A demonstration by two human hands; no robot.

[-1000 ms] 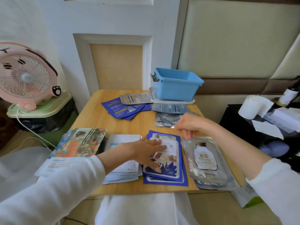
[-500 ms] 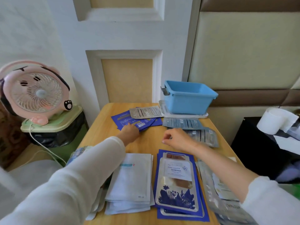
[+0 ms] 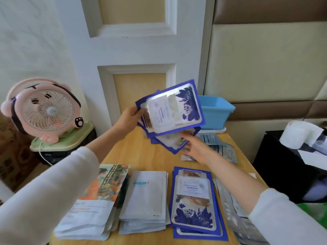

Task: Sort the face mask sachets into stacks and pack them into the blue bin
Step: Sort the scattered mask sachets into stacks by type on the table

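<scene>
Blue sachets (image 3: 169,110) are gripped by the left hand (image 3: 127,119) above the wooden table (image 3: 141,156); the right hand (image 3: 196,147) is held slack beneath. Stacks (image 3: 146,200) are laid near, the bin (image 3: 215,110) far right, a fan (image 3: 44,110) left.

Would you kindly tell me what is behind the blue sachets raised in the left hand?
The blue bin stands behind the blue sachets that the left hand holds; only its right part shows. Its left side and any contents are covered.
</scene>
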